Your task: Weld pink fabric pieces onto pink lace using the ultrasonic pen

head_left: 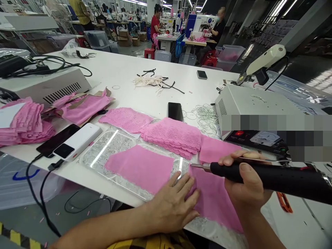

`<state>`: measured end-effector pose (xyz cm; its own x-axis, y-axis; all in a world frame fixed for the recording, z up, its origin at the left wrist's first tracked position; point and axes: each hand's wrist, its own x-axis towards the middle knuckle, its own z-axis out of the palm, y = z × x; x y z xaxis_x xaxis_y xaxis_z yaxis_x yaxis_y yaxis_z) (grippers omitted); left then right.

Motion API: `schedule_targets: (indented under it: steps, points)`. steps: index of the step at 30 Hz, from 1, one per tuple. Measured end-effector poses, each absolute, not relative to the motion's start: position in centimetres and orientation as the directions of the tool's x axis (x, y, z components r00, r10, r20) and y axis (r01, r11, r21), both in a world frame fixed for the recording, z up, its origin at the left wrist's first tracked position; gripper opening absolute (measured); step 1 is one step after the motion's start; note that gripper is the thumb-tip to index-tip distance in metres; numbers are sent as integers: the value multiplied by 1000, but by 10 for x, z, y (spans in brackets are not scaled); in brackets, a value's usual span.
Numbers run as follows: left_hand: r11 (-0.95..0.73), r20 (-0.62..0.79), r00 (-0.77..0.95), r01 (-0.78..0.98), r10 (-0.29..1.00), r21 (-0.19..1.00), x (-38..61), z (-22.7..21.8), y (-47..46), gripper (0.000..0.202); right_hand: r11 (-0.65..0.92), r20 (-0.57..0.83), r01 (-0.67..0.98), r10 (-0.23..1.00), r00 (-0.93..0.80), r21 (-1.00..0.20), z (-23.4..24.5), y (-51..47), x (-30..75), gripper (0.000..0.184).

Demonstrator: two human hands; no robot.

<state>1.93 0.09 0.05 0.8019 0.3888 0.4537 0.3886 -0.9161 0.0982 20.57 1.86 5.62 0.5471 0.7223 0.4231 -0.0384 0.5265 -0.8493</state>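
Observation:
My left hand (174,204) lies flat with fingers spread on a pink fabric piece (215,200) at the table's near edge. My right hand (246,180) is wrapped round the black handle of a hot cutting tool (272,177), whose metal tip (198,166) points left over the fabric. Another pink fabric panel (140,167) lies on a clear glass plate (103,152). A stack of pink lace pieces (172,136) sits just behind it.
A grey control box (249,107) with a red light stands at right, a second cutter (261,62) resting on it. At left lie more pink lace (23,121), a power bank (77,140) and phones (175,111). White elastic bands (206,116) are scattered nearby. People sew in the background.

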Motion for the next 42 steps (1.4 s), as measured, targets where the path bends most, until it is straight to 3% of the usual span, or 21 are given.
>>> schedule_targets:
  steps: [10,17,26,36,42]
  points:
    - [-918,451,807,386,382,88,18,4,0,46,532,432,-43,730,530,-846,53,18,205,10]
    - [-969,531,814,242,235,58,16,9,3,35,535,432,-41,723,540,-844,53,17,205,16]
    - [-972,515,827,225,224,63,15,10,1,34,539,437,-54,733,521,-840,55,18,205,12]
    - [-992,626,770,110,128,68,9,7,-1,25,515,392,-129,771,501,-847,58,3,204,13]
    - [-992,567,814,107,129,73,9,5,-2,25,500,392,-110,781,487,-859,56,2,203,13]
